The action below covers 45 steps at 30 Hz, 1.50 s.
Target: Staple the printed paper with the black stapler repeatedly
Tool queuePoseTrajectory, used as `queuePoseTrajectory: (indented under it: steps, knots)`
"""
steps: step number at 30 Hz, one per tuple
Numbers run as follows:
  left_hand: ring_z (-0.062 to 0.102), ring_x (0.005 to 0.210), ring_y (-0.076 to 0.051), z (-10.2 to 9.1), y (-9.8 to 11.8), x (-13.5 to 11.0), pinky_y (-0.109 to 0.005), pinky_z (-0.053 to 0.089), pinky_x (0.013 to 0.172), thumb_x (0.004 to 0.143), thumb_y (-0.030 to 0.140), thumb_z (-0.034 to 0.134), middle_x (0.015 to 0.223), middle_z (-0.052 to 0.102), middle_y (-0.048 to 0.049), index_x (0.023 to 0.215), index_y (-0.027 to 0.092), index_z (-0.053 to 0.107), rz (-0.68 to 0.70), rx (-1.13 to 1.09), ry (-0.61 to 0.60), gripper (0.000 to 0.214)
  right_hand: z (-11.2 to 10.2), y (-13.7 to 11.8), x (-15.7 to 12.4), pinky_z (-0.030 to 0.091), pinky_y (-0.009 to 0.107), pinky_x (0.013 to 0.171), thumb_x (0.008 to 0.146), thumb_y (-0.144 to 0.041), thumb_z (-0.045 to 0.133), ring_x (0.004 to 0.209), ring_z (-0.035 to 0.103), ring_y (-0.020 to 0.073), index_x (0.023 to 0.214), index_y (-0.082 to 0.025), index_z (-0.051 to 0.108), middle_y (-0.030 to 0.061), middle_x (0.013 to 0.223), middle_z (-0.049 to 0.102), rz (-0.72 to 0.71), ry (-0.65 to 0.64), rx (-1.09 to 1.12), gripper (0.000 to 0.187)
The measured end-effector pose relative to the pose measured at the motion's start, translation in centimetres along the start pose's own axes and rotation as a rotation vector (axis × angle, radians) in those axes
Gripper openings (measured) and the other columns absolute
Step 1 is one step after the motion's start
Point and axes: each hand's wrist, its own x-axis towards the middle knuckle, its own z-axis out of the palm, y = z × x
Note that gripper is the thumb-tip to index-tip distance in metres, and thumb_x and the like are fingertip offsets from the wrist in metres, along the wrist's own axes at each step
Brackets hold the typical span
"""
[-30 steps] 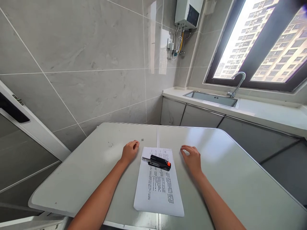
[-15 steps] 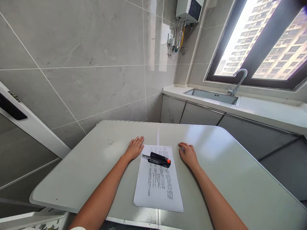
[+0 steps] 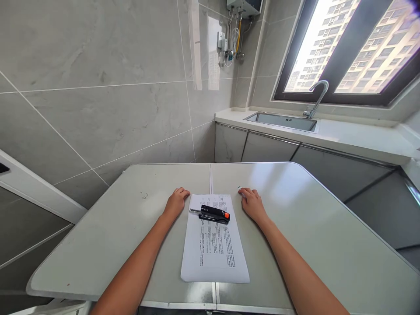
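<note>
A white printed paper sheet [image 3: 215, 267] lies on the table between my hands; whether there is more than one sheet I cannot tell. On its upper part rests a black stapler [image 3: 213, 214] with an orange end and a metal piece sticking out at its left. My left hand [image 3: 176, 203] rests on the table by the sheet's upper left corner, fingers curled in, nothing visible in them. To the right of the sheet, my right hand [image 3: 253, 204] has its fingers drawn together at a small pale strip [image 3: 239, 187], too small to make out.
The pale folding table [image 3: 98, 245] has a seam down its middle and small dark marks [image 3: 144, 195] at left. Beyond it stand a counter with a sink [image 3: 282, 121] and a faucet [image 3: 320, 98], beneath a window. A grey tiled wall is at left.
My left hand has gone from flat with spread fingers to curled in. The right fingers have drawn closer around the small strip. The view has shifted slightly; the stapler stays on the sheet.
</note>
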Motion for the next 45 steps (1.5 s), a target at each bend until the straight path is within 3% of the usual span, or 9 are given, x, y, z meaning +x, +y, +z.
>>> queuePoseTrajectory:
  steps: [6,12,15,20,25,28,38,41,45]
  knots:
    - [0.068,0.086,-0.017,-0.5,2.0,-0.3,-0.031,0.060,0.080,0.092,0.029,0.063,0.104,0.070,-0.0082,0.100,0.020,0.079,-0.158,-0.474,0.185,0.020,0.0,-0.4,0.0,0.046,0.044,0.089,0.094,-0.015,0.042,0.115,0.055,0.0293,0.124,-0.023,0.066,0.0067,0.140,0.063,0.012,-0.007,-0.034,0.039]
    - [0.073,0.092,-0.020,-1.1,3.5,-0.6,-0.035,0.061,0.088,0.084,0.041,0.076,0.101,0.076,-0.0085,0.111,0.018,0.076,-0.187,-0.654,0.062,0.036,0.2,-0.8,0.0,0.045,0.054,0.095,0.098,-0.024,0.043,0.126,0.051,0.0336,0.131,-0.025,0.062,0.0086,0.149,0.058,-0.037,-0.064,-0.025,0.039]
    - [0.074,0.094,-0.022,-2.4,4.4,-1.0,-0.038,0.059,0.095,0.085,0.041,0.076,0.102,0.079,-0.0084,0.104,0.019,0.079,-0.093,-0.626,-0.047,0.030,-0.1,-1.0,0.1,0.045,0.056,0.098,0.096,-0.023,0.045,0.126,0.051,0.0343,0.129,-0.023,0.063,0.0100,0.147,0.059,-0.026,-0.034,0.024,0.038]
    - [0.074,0.096,-0.024,-4.0,4.9,-1.2,-0.038,0.058,0.093,0.088,0.039,0.073,0.102,0.079,-0.0077,0.101,0.022,0.082,0.089,-0.536,-0.273,0.023,-1.4,-3.3,-0.4,0.049,0.050,0.100,0.098,-0.026,0.048,0.117,0.056,0.0294,0.119,-0.023,0.067,0.0096,0.123,0.069,-0.086,0.180,0.236,0.029]
    - [0.072,0.091,-0.022,-3.6,4.5,-1.1,-0.035,0.058,0.084,0.088,0.040,0.074,0.103,0.077,-0.0102,0.098,0.024,0.083,0.162,-0.517,-0.426,0.021,-1.9,-6.3,-1.8,0.051,0.050,0.096,0.097,-0.021,0.050,0.107,0.058,0.0276,0.108,-0.027,0.072,0.0075,0.118,0.068,-0.290,0.109,0.291,0.025]
    - [0.071,0.090,-0.022,-3.5,4.5,-1.2,-0.034,0.057,0.083,0.088,0.039,0.073,0.100,0.077,-0.0101,0.101,0.023,0.082,0.180,-0.500,-0.439,0.022,-1.8,-7.1,-2.3,0.053,0.048,0.092,0.096,-0.017,0.051,0.105,0.058,0.0263,0.104,-0.028,0.073,0.0071,0.119,0.067,-0.355,0.084,0.303,0.026]
    - [0.070,0.085,-0.020,-3.4,4.7,-1.3,-0.032,0.055,0.077,0.087,0.040,0.074,0.095,0.077,-0.0093,0.091,0.023,0.083,0.161,-0.515,-0.423,0.020,-1.5,-8.2,-2.6,0.056,0.046,0.085,0.097,-0.018,0.053,0.098,0.061,0.0253,0.102,-0.028,0.075,0.0076,0.107,0.070,-0.368,0.084,0.390,0.024]
    - [0.071,0.084,-0.020,-3.1,4.4,-1.3,-0.032,0.056,0.076,0.087,0.040,0.074,0.095,0.077,-0.0096,0.093,0.024,0.083,0.181,-0.503,-0.427,0.019,-1.8,-9.0,-3.0,0.056,0.047,0.091,0.097,-0.026,0.059,0.106,0.062,0.0264,0.115,-0.028,0.072,0.0084,0.114,0.070,-0.406,0.024,0.437,0.022]
    - [0.073,0.087,-0.020,-3.3,3.8,-1.1,-0.033,0.057,0.081,0.088,0.039,0.073,0.101,0.078,-0.0089,0.098,0.026,0.084,0.230,-0.508,-0.466,0.019,-1.5,-10.1,-3.6,0.054,0.049,0.104,0.092,-0.037,0.070,0.126,0.059,0.0291,0.146,-0.029,0.053,0.0108,0.138,0.063,-0.470,-0.208,0.432,0.057]
